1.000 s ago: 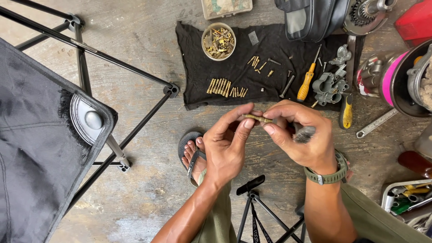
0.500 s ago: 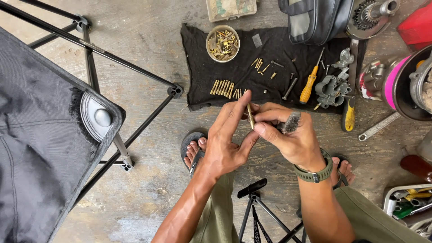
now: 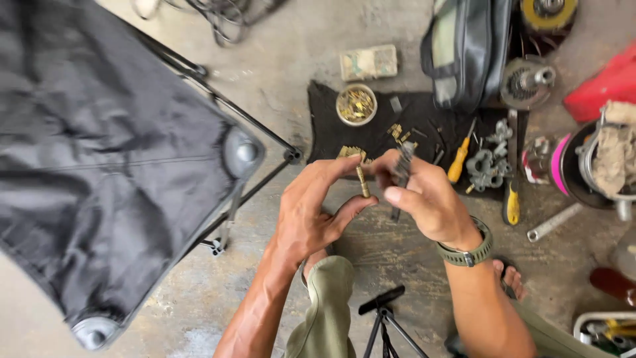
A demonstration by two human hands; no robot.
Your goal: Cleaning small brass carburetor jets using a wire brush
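Pinching a small brass pin [image 3: 362, 182] between thumb and fingertips, the left hand [image 3: 311, 212] is raised above the concrete floor [image 3: 397, 245]. A dark slender tool [image 3: 402, 169] is gripped by the right hand [image 3: 427, 199], just beside it. Behind lies a black cloth [image 3: 331, 126] bearing a bowl of brass parts [image 3: 356, 105].

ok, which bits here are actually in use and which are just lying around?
In use:
left hand pinching a small brass part
right hand holding a dark metal tool

Lying about:
bowl of brass bits
orange screwdriver
wrench
black bag
folding chair
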